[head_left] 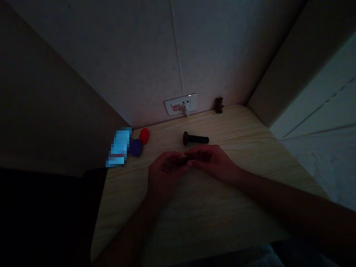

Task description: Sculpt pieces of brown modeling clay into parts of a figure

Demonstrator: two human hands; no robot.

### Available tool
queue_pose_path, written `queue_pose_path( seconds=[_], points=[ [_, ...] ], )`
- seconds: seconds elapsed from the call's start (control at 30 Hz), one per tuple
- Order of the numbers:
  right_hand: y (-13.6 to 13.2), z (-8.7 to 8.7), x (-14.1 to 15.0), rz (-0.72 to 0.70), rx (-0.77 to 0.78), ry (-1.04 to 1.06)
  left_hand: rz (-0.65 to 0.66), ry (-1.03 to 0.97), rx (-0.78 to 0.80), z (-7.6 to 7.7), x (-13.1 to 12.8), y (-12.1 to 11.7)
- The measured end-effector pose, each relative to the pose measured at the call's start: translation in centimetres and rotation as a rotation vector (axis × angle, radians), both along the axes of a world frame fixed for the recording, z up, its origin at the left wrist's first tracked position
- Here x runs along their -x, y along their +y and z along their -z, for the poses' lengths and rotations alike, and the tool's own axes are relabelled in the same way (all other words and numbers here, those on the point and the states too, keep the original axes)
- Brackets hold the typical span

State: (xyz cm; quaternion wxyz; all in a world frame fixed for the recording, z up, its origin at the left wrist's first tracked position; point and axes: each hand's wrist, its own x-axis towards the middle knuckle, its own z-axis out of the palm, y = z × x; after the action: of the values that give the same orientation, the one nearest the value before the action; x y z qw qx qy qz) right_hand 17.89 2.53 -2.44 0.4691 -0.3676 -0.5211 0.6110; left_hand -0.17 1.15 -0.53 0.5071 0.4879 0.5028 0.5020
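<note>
My left hand [164, 168] and my right hand [213, 160] meet over the middle of the table, fingers curled in a pinch around a small dark brown piece [182, 161]. Fingers and dim light hide most of it, so its kind is unclear. Just beyond the hands lies a bolt-shaped object [196, 139] with a brown head at its left end and a black shaft; neither hand touches it. Off to the left, a red lump [144, 136] rests against a purple lump [135, 147], both resembling modelling clay.
A light wood table [222, 215] stands against the wall. At its back edge is a small dark brown bear-shaped figure [219, 105]. A wall socket [180, 104] holds a plug with a cord running up. A blurred bright screen [119, 146] sits at the left edge.
</note>
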Motion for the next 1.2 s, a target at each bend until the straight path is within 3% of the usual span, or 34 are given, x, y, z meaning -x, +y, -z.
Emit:
queue_pose_path(
  seconds=[0.23,0.4,0.53,0.67,0.8,0.97,1.13,1.2],
  points=[
    [-0.1,-0.4,0.0,0.027,-0.064,-0.053,0.014,0.104,0.012,0.1,0.5,0.1],
    [-0.4,-0.5,0.0,0.08,-0.128,-0.11,0.018,0.054,0.026,0.2,0.3,0.1],
    [-0.3,-0.4,-0.5,0.151,-0.34,-0.265,0.097,-0.063,0.024,0.4,0.3,0.2],
    [-0.3,-0.5,-1.0,0.193,-0.602,-0.413,0.088,-0.101,0.035,0.6,0.4,0.5],
    [-0.7,-0.9,-0.8,0.164,-0.731,-0.462,0.143,-0.155,0.104,0.8,0.3,0.5],
    [-1.2,-1.0,-0.5,0.092,-0.644,-0.393,0.085,-0.205,0.061,0.9,0.2,0.5],
    [-1.2,-0.8,-0.3,0.019,-0.254,-0.244,0.105,-0.109,-0.032,1.0,0.2,0.5],
    [-1.0,-0.7,-0.2,0.017,-0.179,-0.244,0.12,-0.076,-0.068,1.1,0.2,0.4]
  ],
)
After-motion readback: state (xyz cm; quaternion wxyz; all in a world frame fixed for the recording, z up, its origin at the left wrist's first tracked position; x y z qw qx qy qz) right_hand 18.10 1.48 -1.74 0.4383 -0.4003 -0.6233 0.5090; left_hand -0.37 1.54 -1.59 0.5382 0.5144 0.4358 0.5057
